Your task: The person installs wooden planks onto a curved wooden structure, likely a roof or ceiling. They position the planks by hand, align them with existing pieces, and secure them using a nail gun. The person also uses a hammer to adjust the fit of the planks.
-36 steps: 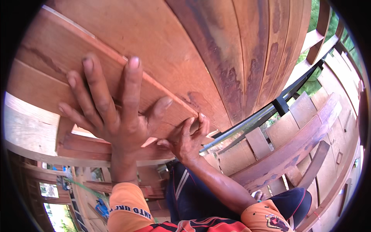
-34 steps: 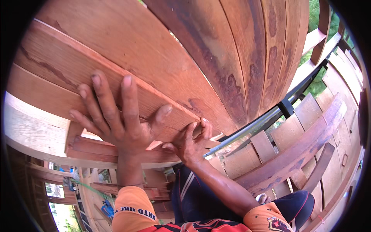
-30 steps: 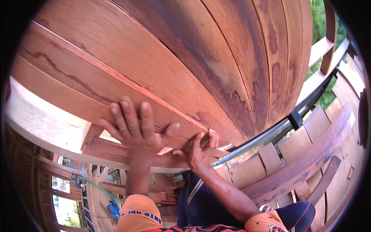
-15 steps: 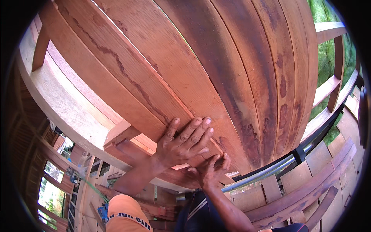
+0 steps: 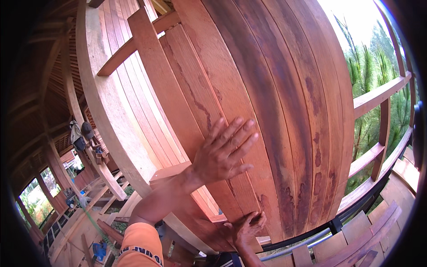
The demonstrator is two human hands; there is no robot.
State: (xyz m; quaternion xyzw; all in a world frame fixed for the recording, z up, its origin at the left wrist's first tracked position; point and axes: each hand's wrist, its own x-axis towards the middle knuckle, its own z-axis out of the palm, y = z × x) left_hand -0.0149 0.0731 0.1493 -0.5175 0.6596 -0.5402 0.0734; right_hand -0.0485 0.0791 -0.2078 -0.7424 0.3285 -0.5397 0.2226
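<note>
1. The left hand (image 5: 222, 155) lies flat against a reddish wall plank (image 5: 209, 147), fingers (image 5: 242, 129) spread apart and straight, palm to the wood; nothing is clamped. Judged purpose: pressing the board tight against its neighbours.
2. The right hand (image 5: 247, 227) sits lower, at the foot of the same plank, just above the bottom rail (image 5: 249, 242). Its fingers are curled together against the board's lower end; whether they pinch a small item there cannot be told.
3. The plank stands near upright in a run of matching stained boards (image 5: 284, 111), edge to edge with them, at the left limit of the closed cladding. Judged: one hand high and one low steady the board along its length.
4. To the left, a pale curved beam (image 5: 111, 115) and a cross brace (image 5: 133, 58) carry further boards behind.
5. An orange sleeve (image 5: 140, 244) covers the left upper arm.
6. To the right, open wooden railing (image 5: 378, 93) with green trees (image 5: 369, 62) beyond. Below, a dark metal bar (image 5: 356, 209) runs under the wall.
</note>
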